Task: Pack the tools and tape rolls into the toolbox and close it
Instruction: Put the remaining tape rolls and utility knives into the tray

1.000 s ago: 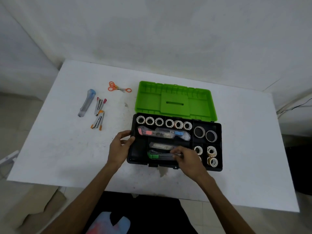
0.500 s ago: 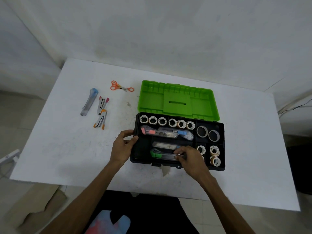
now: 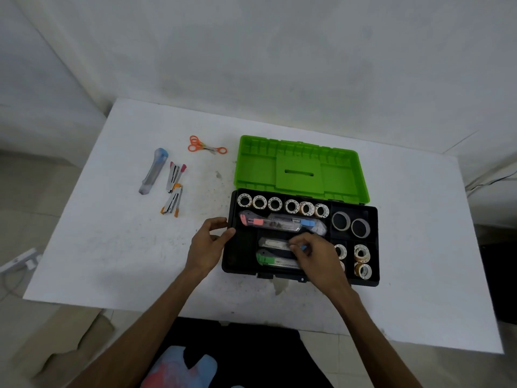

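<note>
Scissors [image 3: 206, 146] and staplers [image 3: 174, 189] lie left of toolbox [image 3: 303, 236] (open)

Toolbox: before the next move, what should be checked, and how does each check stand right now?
1. Lid fully open: ok.
2. Left hand steadying the toolbox at its left edge: ok.
3. Right hand gripping the cutter: cannot tell.
4. All tools packed: not ok; scissors, a cutter on the table and two staplers lie outside.
5. Tape rolls in compartments: ok.

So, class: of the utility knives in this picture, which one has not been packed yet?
The blue-tipped utility knife lying on the white table, left of the two staplers; the others lie inside the toolbox.
</note>
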